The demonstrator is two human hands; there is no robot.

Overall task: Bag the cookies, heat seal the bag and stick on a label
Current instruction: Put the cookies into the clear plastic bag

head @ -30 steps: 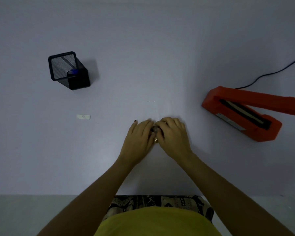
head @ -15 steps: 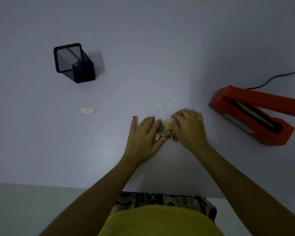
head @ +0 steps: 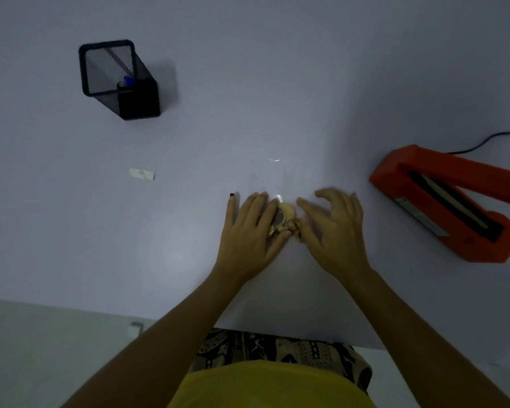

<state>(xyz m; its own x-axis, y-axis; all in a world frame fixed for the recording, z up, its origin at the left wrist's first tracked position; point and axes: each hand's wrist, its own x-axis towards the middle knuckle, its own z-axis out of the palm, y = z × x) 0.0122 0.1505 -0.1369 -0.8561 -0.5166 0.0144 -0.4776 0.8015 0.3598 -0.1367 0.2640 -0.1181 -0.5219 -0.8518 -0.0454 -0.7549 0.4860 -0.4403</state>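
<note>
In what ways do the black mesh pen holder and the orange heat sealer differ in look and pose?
The black mesh pen holder is a dark wire cup far left of the hands; the orange heat sealer is a solid, bright, long body at the right. The pen holder stands with its mouth up and a blue-tipped pen inside; the sealer lies low with its arm raised. Only the sealer has a black cord. Both rest on the white table, untouched.

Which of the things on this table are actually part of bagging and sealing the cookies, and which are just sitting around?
Part of the job:
- cookies, between the left hand and right hand
- clear bag, faint, just beyond them
- orange heat sealer, lid up
- small white label

Just lying about:
- black mesh pen holder with a blue pen inside
- black cord behind the sealer
</note>
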